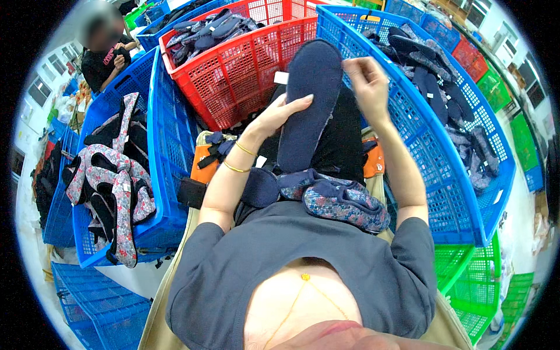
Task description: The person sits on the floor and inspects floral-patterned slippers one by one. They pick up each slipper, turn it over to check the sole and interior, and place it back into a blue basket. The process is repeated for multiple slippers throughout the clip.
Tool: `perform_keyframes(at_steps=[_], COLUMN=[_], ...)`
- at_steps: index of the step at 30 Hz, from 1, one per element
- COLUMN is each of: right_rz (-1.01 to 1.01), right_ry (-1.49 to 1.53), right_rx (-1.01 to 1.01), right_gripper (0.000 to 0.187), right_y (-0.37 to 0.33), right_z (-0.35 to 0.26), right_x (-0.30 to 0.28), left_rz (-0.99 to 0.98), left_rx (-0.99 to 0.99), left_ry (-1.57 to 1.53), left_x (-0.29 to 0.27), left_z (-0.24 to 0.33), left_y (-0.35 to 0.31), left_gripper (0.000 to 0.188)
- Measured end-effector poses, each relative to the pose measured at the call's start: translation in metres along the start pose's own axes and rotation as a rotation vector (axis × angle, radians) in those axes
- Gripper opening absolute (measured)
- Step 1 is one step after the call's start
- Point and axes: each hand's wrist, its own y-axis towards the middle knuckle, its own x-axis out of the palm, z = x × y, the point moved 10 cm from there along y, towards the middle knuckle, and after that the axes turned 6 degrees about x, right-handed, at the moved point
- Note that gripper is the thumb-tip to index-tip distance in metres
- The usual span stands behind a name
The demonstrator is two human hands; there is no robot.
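Observation:
A long navy slipper sole [314,73] stands nearly upright in front of me, a small white tag at its left edge. My left hand [277,115] grips its left side, with the thumb lying across the face. Beside the upper right edge, my right hand [368,86] has its fingers drawn together in a pinch, slightly blurred; anything between them is too small to make out. Across my lap lie a blue floral slipper [345,205], another floral piece [294,182] and a rounded navy piece [259,188].
Ahead stands a red basket [245,73] of dark slipper parts. A blue crate [429,157] at the right holds navy and floral pieces; another blue crate [169,195] at the left holds floral slipper uppers [111,175]. Green crates [472,280] stand lower right. Another person [102,61] is at upper left.

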Motion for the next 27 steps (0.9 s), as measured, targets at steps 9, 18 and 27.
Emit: perform_keyframes(at_steps=[9,18,27], right_rz=[-0.463,-1.157,-0.955], right_ry=[-0.178,-0.17,-0.099], right_rx=[0.607,0.332,0.532], right_gripper=[0.023,0.052,0.023], right_y=[-0.068,-0.196,-0.169], right_z=[0.07,0.042,0.061], right_x=[-0.042,-0.002,-0.026], left_rz=[0.873,0.213,-0.453], left_rx=[0.659,0.521,0.104], left_ry=[0.776,0.712,0.412], left_x=[-0.22,-0.081,0.036], left_z=[0.209,0.089,0.005], left_y=[0.096,0.049,-0.015], left_gripper=[0.059,0.034,0.036])
